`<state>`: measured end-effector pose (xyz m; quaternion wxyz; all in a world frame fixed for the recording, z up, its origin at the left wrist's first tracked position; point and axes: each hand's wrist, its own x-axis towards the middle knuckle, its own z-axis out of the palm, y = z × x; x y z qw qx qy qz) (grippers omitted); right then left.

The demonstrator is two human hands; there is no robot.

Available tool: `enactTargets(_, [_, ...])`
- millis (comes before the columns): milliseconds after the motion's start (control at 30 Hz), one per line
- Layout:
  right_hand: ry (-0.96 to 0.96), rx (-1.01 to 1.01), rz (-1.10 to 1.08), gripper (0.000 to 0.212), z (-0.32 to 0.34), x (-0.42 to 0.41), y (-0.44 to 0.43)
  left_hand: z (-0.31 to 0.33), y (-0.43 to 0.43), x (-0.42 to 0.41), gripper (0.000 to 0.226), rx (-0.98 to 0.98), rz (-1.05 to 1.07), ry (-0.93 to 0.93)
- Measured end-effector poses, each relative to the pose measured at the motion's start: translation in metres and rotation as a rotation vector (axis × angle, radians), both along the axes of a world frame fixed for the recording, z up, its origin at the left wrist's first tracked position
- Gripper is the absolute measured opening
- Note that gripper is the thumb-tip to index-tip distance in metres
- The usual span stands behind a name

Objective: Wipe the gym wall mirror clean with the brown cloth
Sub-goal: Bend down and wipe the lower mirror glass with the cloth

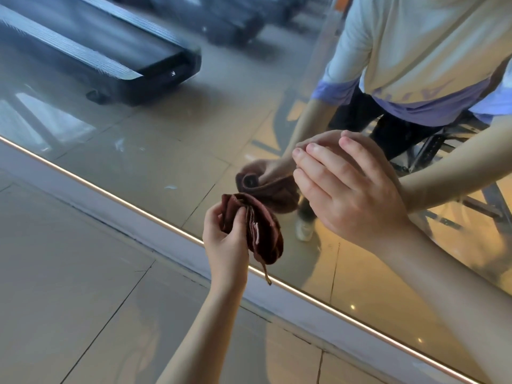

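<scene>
Two hands are raised at the wall mirror (166,151). The left-hand grip (225,236) pinches the folded brown cloth (267,231) between thumb and curled fingers, the cloth bunched just right of its palm, close against the glass. The right-hand grip (352,189) is open beside it, fingers relaxed, holding nothing.

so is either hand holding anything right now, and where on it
The left hand grips the folded brown cloth by its bunched upper edge, thumb across the folds. The right hand holds nothing.
</scene>
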<state>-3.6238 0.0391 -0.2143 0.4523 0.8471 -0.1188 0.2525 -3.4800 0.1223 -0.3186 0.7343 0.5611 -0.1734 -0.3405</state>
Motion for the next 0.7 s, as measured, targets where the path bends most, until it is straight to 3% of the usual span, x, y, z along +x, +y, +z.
enactTargets(167, [-0.005, -0.007, 0.001, 0.018, -0.002, 0.001, -0.001, -0.003, -0.012, 0.002, 0.020, 0.054, 0.043, -0.007])
enactTargets(267, [-0.009, 0.000, 0.000, 0.018, -0.002, 0.001, -0.001, -0.011, -0.013, 0.002, 0.041, 0.213, 0.193, -0.139])
enactTargets(367, [-0.003, 0.007, -0.002, 0.019, -0.002, 0.001, 0.000, -0.012, -0.009, 0.000, 0.046, 0.236, 0.200, -0.065])
enactTargets(467, [0.000, 0.008, -0.008, 0.020, 0.000, 0.001, 0.000, -0.014, -0.008, 0.000, 0.037, 0.257, 0.129, -0.020])
enactTargets(600, [-0.005, 0.004, -0.005, 0.020, -0.001, 0.002, 0.000, -0.016, -0.006, -0.004, 0.005, 0.197, 0.131, -0.066])
enactTargets(700, [-0.008, -0.008, -0.006, 0.019, -0.002, 0.002, -0.001, -0.012, -0.007, -0.019, 0.016, 0.144, 0.133, -0.134])
